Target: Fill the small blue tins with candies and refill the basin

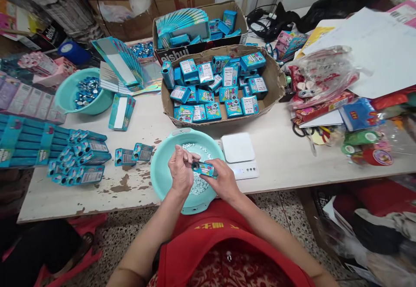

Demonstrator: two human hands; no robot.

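Over a turquoise basin [161,185] of small white candies [199,186], my right hand [224,178] grips a small blue candy box [205,169] between thumb and fingers. The round hole at the box's end faces left. My left hand [180,171] is closed beside that hole, thumb up and fingers curled in; whatever lies inside it is hidden. Two more blue boxes [143,152] lie on the table left of the basin. Close to its right side sits a white digital scale [238,148].
Behind the basin stands a cardboard box [276,77] filled with blue boxes. A stack of blue boxes [86,153] and a bowl of shiny blue pieces [61,96] are at left. Bagged toys [321,77] and papers crowd the right. The table's front edge [97,211] runs near my body.
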